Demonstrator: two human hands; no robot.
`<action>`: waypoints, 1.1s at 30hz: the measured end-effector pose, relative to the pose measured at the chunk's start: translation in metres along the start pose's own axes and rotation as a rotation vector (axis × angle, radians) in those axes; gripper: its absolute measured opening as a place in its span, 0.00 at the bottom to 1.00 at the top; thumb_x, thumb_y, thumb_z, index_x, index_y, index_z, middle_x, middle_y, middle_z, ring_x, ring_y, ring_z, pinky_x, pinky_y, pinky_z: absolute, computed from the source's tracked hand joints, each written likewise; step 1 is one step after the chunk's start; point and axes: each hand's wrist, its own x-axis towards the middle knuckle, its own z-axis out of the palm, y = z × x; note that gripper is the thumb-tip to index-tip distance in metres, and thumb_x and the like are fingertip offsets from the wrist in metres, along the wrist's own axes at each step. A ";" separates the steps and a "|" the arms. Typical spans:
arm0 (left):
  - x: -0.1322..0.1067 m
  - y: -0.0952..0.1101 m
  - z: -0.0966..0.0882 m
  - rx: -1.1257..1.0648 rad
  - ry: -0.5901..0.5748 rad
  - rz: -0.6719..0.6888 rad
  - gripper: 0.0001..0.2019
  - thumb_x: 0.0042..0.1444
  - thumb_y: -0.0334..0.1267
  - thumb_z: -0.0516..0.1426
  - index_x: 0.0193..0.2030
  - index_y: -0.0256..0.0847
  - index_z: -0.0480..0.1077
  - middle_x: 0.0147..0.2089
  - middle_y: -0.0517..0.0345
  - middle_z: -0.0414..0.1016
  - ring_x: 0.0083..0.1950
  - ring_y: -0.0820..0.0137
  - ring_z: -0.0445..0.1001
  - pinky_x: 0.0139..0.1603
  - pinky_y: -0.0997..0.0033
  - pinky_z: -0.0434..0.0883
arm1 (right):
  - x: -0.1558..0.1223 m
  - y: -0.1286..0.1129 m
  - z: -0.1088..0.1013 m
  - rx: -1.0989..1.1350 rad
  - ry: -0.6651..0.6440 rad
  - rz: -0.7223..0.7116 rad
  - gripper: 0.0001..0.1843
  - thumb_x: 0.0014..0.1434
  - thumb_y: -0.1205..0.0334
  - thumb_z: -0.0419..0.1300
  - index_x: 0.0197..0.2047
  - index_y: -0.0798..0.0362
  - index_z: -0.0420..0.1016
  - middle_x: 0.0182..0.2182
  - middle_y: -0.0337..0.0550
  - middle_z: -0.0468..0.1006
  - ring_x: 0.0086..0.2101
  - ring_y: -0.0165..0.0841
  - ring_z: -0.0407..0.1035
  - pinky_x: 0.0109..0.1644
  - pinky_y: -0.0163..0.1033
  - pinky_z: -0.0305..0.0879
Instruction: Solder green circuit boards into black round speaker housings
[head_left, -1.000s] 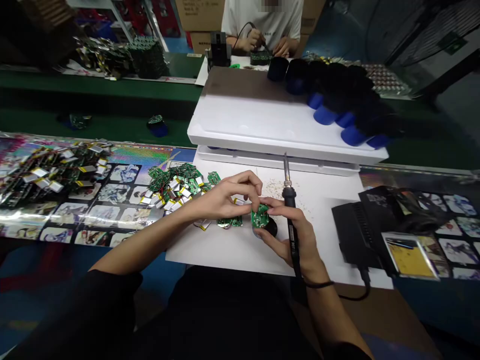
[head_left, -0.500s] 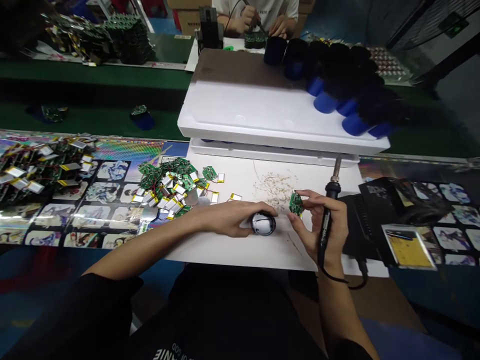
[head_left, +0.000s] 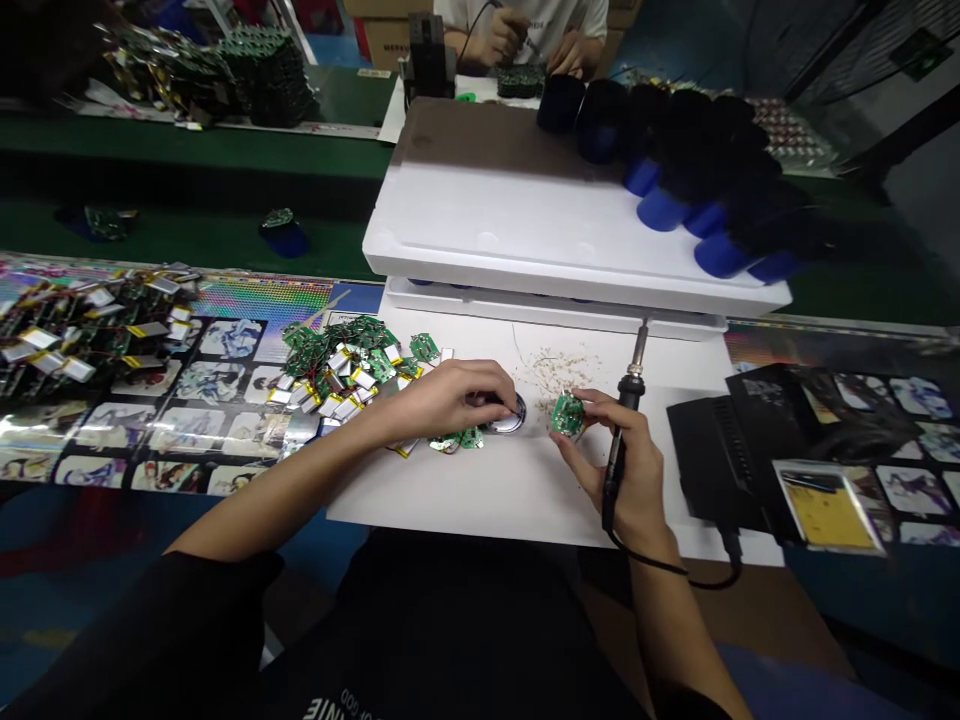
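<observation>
My left hand (head_left: pixel 454 398) is closed, with thumb and fingertips pinched at the rim of a round, dark-rimmed part (head_left: pixel 508 420) with a pale inside. What lies between those fingertips is too small to make out. Green circuit boards (head_left: pixel 466 438) show on the white sheet just below this hand. Between thumb and fingers, my right hand (head_left: pixel 626 450) grips a small green circuit board (head_left: pixel 568 413). The same hand also carries a black-handled soldering iron (head_left: pixel 621 430), its metal tip pointing up and away from me.
A heap of circuit boards with pouch batteries (head_left: pixel 349 375) lies left, a larger pile (head_left: pixel 82 325) beyond it. White foam trays (head_left: pixel 480 235) bearing blue cups (head_left: pixel 664 208) stand ahead. Wire scraps (head_left: pixel 559 370) litter the white sheet. A black box (head_left: pixel 709 455) sits right. Another person's hands (head_left: pixel 506 40) work opposite.
My left hand has gone from wrapping the round part to pinching at its rim, and the part sits further left and away. My right hand moved left with the board and iron.
</observation>
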 end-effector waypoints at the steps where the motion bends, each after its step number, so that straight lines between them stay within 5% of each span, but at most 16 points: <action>1: 0.001 -0.001 0.001 -0.062 0.028 -0.054 0.07 0.70 0.37 0.62 0.45 0.41 0.82 0.49 0.51 0.82 0.47 0.68 0.81 0.47 0.71 0.73 | 0.000 -0.001 0.001 -0.004 -0.009 -0.005 0.27 0.61 0.66 0.75 0.59 0.47 0.70 0.57 0.53 0.83 0.56 0.42 0.81 0.56 0.49 0.82; 5: 0.005 -0.001 0.011 -0.398 0.101 -0.345 0.12 0.65 0.45 0.66 0.44 0.37 0.79 0.30 0.60 0.76 0.28 0.75 0.71 0.30 0.78 0.65 | -0.004 -0.007 0.010 -0.002 -0.046 -0.038 0.29 0.61 0.66 0.75 0.61 0.47 0.70 0.55 0.52 0.83 0.56 0.42 0.81 0.56 0.49 0.83; 10: 0.003 0.001 0.014 -0.680 0.113 -0.399 0.20 0.60 0.52 0.70 0.42 0.35 0.75 0.29 0.61 0.76 0.29 0.75 0.75 0.32 0.77 0.72 | -0.009 -0.018 0.029 -0.018 -0.119 -0.145 0.28 0.63 0.67 0.72 0.63 0.46 0.69 0.54 0.51 0.83 0.53 0.42 0.82 0.56 0.50 0.84; 16: -0.004 -0.003 0.022 -0.696 0.172 -0.381 0.22 0.58 0.54 0.72 0.42 0.35 0.78 0.32 0.58 0.78 0.30 0.76 0.73 0.32 0.77 0.70 | -0.003 -0.019 0.044 -0.123 -0.124 -0.208 0.28 0.65 0.66 0.71 0.65 0.43 0.70 0.52 0.48 0.85 0.48 0.43 0.78 0.52 0.52 0.81; 23: -0.009 -0.006 0.031 -0.639 0.260 -0.326 0.19 0.61 0.53 0.70 0.41 0.36 0.80 0.32 0.58 0.76 0.32 0.75 0.70 0.33 0.76 0.67 | 0.002 -0.020 0.038 -0.170 -0.177 -0.178 0.28 0.63 0.63 0.73 0.64 0.44 0.72 0.54 0.49 0.86 0.50 0.46 0.76 0.54 0.55 0.77; 28: -0.012 -0.006 0.029 -0.406 0.277 -0.236 0.14 0.65 0.48 0.67 0.42 0.36 0.82 0.33 0.56 0.77 0.28 0.77 0.63 0.28 0.76 0.58 | 0.007 -0.027 0.038 -0.079 -0.043 -0.171 0.27 0.63 0.70 0.70 0.62 0.44 0.71 0.51 0.48 0.86 0.49 0.44 0.80 0.53 0.55 0.79; 33: -0.012 -0.005 0.028 -0.246 0.326 -0.108 0.10 0.67 0.42 0.65 0.41 0.37 0.82 0.35 0.55 0.79 0.31 0.76 0.67 0.32 0.75 0.63 | 0.015 -0.038 0.052 0.012 0.054 -0.049 0.20 0.65 0.69 0.69 0.57 0.43 0.73 0.46 0.43 0.85 0.46 0.40 0.82 0.52 0.52 0.81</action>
